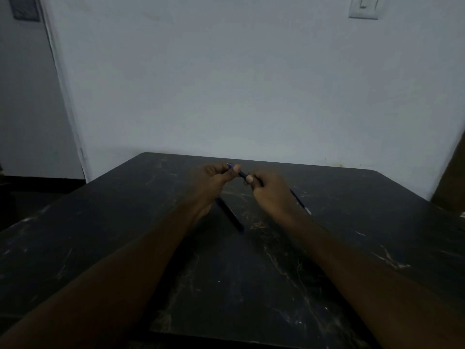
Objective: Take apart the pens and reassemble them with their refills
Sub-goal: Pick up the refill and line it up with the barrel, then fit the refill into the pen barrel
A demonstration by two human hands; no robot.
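Note:
Both my hands hold one dark blue pen (pixel 242 174) above the far middle of the black table (pixel 251 273). My left hand (pixel 214 178) pinches its far end, where a blue tip sticks out past the thumb. My right hand (pixel 270 191) grips the near end, which is hidden in the fingers. A second dark blue pen (pixel 232 217) lies on the table below my left wrist, pointing toward me. A thin blue refill with a pale tip (pixel 300 201) lies on the table just right of my right hand.
The scratched table runs up to a pale wall (pixel 251 84). A brown object (pixel 450 177) stands at the right edge. A doorway (pixel 32 109) opens at the left, and a light switch (pixel 363 7) sits high on the wall.

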